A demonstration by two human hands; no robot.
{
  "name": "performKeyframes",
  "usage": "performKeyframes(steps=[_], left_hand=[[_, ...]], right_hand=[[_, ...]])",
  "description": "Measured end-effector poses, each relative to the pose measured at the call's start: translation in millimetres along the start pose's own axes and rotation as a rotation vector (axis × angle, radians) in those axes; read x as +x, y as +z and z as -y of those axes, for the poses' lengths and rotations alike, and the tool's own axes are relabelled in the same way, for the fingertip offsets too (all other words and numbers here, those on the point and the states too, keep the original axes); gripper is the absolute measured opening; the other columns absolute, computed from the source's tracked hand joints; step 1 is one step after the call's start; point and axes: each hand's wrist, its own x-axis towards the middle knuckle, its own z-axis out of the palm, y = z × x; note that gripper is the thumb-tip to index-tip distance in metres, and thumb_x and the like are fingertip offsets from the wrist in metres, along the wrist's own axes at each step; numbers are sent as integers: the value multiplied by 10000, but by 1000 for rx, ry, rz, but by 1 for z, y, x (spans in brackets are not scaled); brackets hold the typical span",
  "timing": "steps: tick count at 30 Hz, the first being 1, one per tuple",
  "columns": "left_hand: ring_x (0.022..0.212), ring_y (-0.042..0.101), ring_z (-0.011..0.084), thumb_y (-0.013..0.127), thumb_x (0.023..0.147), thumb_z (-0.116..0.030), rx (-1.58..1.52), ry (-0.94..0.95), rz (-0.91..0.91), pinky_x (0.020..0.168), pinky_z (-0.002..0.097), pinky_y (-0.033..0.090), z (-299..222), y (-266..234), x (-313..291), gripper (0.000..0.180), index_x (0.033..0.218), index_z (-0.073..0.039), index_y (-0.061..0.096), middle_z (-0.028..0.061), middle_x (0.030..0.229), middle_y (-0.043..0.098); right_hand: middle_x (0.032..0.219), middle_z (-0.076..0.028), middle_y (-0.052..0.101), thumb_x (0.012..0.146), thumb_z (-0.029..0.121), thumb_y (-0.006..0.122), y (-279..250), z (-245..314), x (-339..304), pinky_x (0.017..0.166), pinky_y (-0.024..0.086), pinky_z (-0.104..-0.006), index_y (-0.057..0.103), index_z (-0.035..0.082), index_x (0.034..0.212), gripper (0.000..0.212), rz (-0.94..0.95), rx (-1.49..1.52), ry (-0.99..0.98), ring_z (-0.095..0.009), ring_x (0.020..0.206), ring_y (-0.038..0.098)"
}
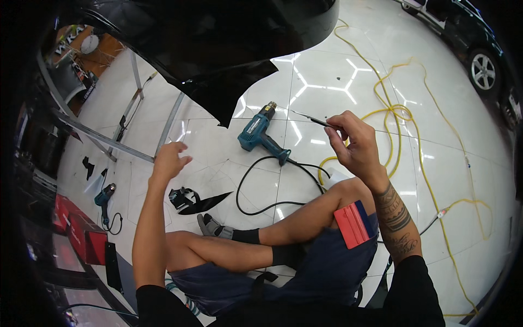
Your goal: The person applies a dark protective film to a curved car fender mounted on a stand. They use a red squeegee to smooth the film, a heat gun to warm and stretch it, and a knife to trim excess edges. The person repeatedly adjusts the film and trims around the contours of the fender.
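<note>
My right hand (353, 143) is closed on a slim dark craft knife (316, 120), its thin pointed blade toward the left. Nothing is in my left hand (171, 159); its fingers are apart beside the leg of a metal stand (170, 122). Above both hands is a large glossy black curved panel (229, 32), with a loose flap of black film (218, 98) hanging from its lower edge. A teal heat gun (259, 133) lies on the floor between my hands, nozzle pointing up and away. On my right thigh rests a red squeegee (353, 224) with a dark blue edge.
Black film scraps (199, 201) lie near my foot. A yellow cord (389, 109) loops over the tiled floor (305, 71) at right, toward a dark car (482, 49). At left are a second heat gun (103, 201) and red boxes (81, 231). The heat gun's black cable (239, 191) curls near my legs.
</note>
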Motion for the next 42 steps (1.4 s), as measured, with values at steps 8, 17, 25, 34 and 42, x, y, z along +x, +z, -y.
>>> performKeyframes(steps=[8,17,25,34,42], left_hand=[[1140,490,286,618,891,-149,259,532,-862,911,415,390,-188,-40,5,270,1152,-80,624,128,1164,594],[1224,327,276,682,870,-366,27,537,-1340,969,447,284,-215,-110,40,485,1213,-57,534,136,1204,476],[1337,116,362,805,666,-555,158,419,-1251,1016,564,188,-243,-90,59,1008,1439,-172,284,228,1416,173],[1356,128,324,809,634,-576,250,558,-1270,1038,544,175,-247,-70,76,983,1432,-262,326,165,1453,182],[1343,176,392,680,711,-666,162,776,-1224,1067,579,187,-201,-43,40,885,1381,-170,383,197,1410,240]], right_hand=[[723,-83,586,809,22,659,7,-3,-3,501,438,-280,617,12,908,108,-28,69,26,-178,548,555],[685,-48,576,832,15,655,-14,-17,-18,494,415,-241,628,6,891,66,-109,167,200,-106,544,523],[655,-38,570,839,5,649,-28,-26,-31,482,395,-212,626,-10,890,57,-144,199,267,-72,526,503],[652,-28,564,853,15,648,-43,-36,-30,493,398,-198,628,-15,897,58,-207,172,213,-52,550,510],[641,-38,540,885,56,601,-42,-28,-31,521,370,-246,624,-21,863,83,-163,52,258,-94,563,473]])
